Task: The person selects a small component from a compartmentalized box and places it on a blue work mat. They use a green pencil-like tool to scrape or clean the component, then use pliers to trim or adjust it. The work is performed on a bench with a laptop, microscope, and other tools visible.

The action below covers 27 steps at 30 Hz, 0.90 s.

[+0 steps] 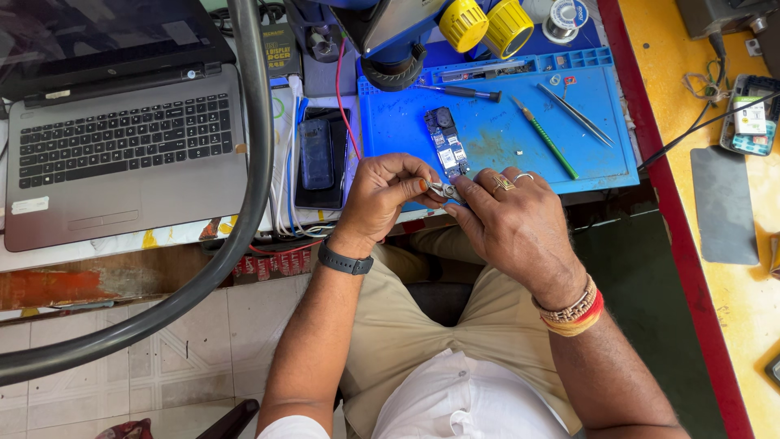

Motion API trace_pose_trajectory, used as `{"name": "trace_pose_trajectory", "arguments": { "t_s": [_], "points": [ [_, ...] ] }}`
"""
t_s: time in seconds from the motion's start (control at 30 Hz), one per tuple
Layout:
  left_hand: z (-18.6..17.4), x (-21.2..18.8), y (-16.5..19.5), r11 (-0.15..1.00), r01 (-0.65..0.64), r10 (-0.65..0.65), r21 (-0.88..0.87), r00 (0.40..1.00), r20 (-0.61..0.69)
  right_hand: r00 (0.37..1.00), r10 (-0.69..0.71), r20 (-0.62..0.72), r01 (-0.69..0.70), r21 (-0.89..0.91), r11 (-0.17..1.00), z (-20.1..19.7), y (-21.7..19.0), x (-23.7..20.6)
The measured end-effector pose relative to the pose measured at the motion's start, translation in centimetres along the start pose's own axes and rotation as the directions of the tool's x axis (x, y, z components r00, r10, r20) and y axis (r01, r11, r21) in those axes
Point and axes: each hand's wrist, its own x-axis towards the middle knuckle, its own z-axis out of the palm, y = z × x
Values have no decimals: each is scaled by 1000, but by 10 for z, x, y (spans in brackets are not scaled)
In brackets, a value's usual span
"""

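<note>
left hand (380, 197) – pinching small metal part (443, 190) | right hand (510, 218) – gripping same part | over blue mat (496, 130)

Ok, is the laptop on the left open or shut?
Open. The laptop has its lid raised, so the keyboard and touchpad are exposed. The screen looks dark; whether it is powered on, I cannot tell.

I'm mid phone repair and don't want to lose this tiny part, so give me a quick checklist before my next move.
1. Small metal part pinched by left hand and right hand: ok.
2. Part over the blue mat, not past its edge: not ok.
3. Circuit board flat on mat: ok.
4. Tweezers and green tool within reach: ok.
5. Part undamaged: cannot tell.
</note>
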Motion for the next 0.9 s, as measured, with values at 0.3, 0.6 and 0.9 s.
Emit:
{"name": "trace_pose_trajectory", "arguments": {
  "t_s": [0.3,0.6,0.9],
  "points": [
    [0,0,-1,1000,-16,16,19,1000,-10,1000,-8,-8,8,-13,1000,3,1,1],
    [-1,1,0,999,-26,26,29,1000,-7,1000,-21,-15,20,-19,1000,4,2,2],
    [2,0,0,999,-28,28,47,999,-17,999,-23,-22,23,-1,1000,3,2,-1]
  ]
}}
